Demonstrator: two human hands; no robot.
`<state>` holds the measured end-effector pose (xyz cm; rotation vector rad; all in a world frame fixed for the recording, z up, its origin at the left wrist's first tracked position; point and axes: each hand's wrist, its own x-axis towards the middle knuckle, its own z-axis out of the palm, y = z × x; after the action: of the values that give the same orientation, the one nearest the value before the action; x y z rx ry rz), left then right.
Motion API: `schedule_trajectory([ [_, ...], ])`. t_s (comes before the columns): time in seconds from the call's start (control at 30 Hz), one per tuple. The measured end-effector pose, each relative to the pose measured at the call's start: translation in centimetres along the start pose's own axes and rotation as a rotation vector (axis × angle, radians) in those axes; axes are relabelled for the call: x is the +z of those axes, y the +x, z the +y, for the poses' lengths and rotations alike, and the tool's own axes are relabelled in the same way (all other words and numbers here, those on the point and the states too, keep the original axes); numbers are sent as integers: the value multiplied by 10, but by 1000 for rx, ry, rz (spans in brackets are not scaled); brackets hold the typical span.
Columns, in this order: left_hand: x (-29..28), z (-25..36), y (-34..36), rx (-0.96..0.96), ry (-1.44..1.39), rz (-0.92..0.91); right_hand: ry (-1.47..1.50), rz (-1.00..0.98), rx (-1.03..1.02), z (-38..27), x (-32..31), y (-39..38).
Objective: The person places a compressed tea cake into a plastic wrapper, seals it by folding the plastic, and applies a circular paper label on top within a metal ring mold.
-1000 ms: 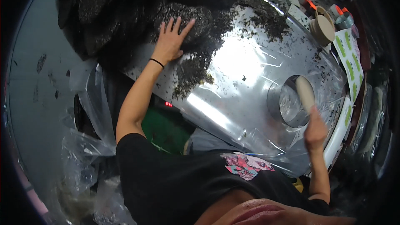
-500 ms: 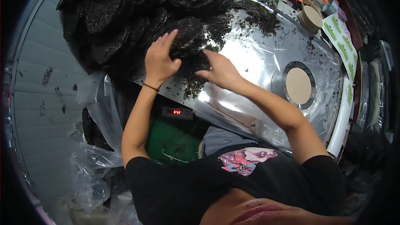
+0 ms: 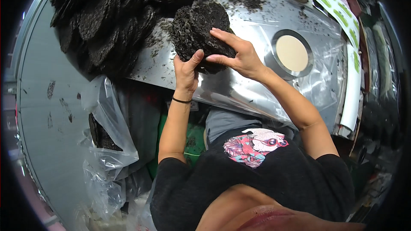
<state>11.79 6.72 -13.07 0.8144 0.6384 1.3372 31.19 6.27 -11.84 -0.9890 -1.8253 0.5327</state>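
Several dark discs (image 3: 195, 30), littered tabletop (image 3: 147, 66), grey panel (image 3: 47, 149)

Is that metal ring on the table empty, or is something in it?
Not empty: a round tan disc sits inside the metal ring, whose grey wall shows around it.

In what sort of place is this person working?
Probably a small packing workshop: dark discs are piled high, a metal ring sits on the table, with clear plastic nearby.
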Motion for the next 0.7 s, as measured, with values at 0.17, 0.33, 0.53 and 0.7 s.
schedule_trajectory([
  [0.17,31,-9,1,-77,68,-70,39,113,71,-3,-21,-30],
  [0.33,48,-18,-2,-24,134,-53,81,211,122,-3,-22,-41],
  [0.53,50,-42,-6,-1,119,-4,-259,212,-79,3,-22,-50],
  [0.7,39,-35,-2,-133,-103,26,-103,166,41,6,-33,-36],
])
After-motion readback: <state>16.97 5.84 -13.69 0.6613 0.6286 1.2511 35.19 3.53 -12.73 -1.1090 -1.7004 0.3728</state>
